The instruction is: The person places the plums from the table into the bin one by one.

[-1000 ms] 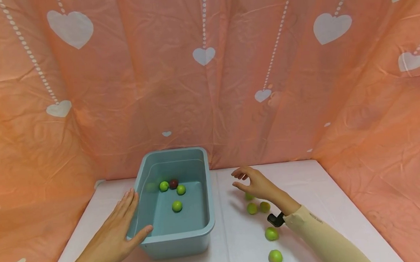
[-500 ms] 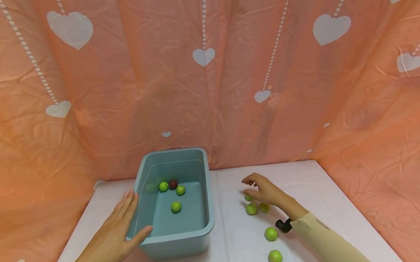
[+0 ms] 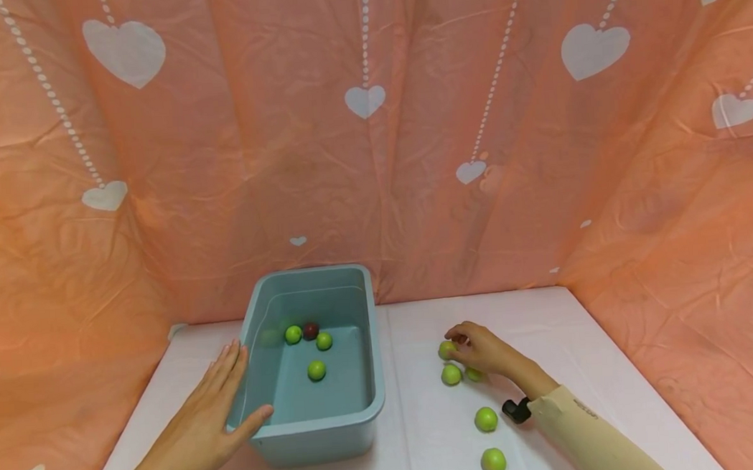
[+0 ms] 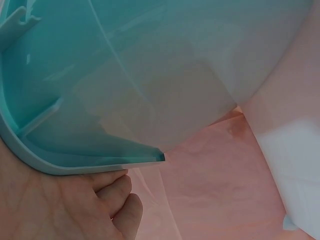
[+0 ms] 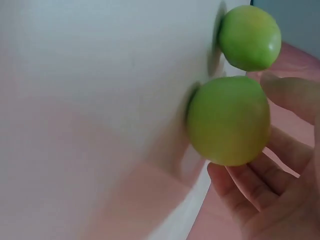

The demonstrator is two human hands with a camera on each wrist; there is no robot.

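R hand (image 3: 483, 348) curls fingertips (image 5: 260, 170) round the far green ball (image 3: 447, 348) on the white table (image 3: 583, 337), pinching it w/ thumb on top; a 2nd green ball (image 3: 451, 374) lies just beside toward the person, a 3rd (image 3: 474, 375) under the wrist, 2 more (image 3: 486, 419) nearer the front edge. Bare tabletop betw. that ball & the teal tub (image 3: 375, 379), well apart to its left. L hand (image 3: 209, 418) lies flat, fingers straight, against the tub's left wall, thumb at its front rim; tub backs onto the pink curtain (image 3: 372, 156), w/ balls inside.

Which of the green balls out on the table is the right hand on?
The farthest green ball, at the right hand's fingertips; the other green balls lie nearer the camera.
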